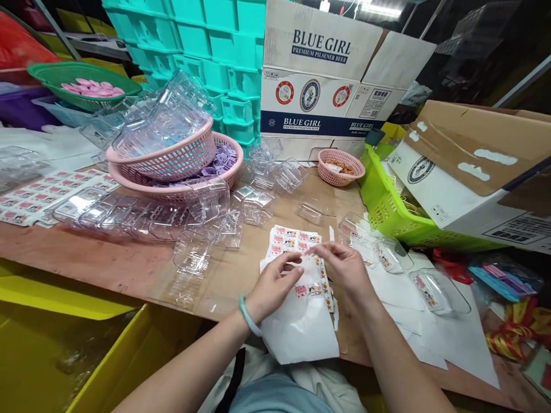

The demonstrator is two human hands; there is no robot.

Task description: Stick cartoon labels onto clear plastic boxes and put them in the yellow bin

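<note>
My right hand (pixel 346 268) is closed in a pinch over the sticker sheets, on a small pinkish sticker (pixel 310 251) blurred at the fingertips. Beside it, my left hand (pixel 275 282) hovers with curved fingers apart and nothing visible in them; a pale bracelet circles that wrist. Beneath both hands lies a stack of sticker sheets (pixel 286 235) printed with pink lettering and cartoon cats. White backing paper (pixel 297 338) hangs over the table's front edge towards my lap. Right of my right hand, clear plastic cases (pixel 391 255) bear similar stickers.
Clear plastic cases (pixel 142 215) line the table's left side. Behind them, a pink basket (pixel 167 146) of cases sits on another with purple pieces. A small pink basket (pixel 340 169) holds brown pieces. Cardboard boxes (pixel 318 74), a lime crate (pixel 383 201) and teal crates (pixel 206 57) border the table.
</note>
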